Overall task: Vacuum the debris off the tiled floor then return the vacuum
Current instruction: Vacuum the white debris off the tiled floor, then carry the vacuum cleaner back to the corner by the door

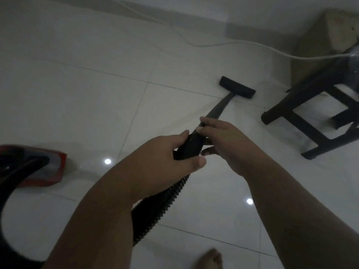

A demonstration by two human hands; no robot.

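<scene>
Left hand (171, 150) curled round ribbed hose cuff (189, 146); right hand (223, 140) pinching wand (217, 109) just ahead. Nozzle (237, 87) flat on tiled floor (77, 98) at 1 o'clock, near stool (314, 80) at 3. Canister (54, 171) at 9. Debris not discernible. Judgement: hold nozzle flush, slow overlapping strokes, avoid stool legs.

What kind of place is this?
Probably a room in a home: glossy white floor tiles, a dark stool, a red vacuum cleaner and a white cord on the floor.
</scene>
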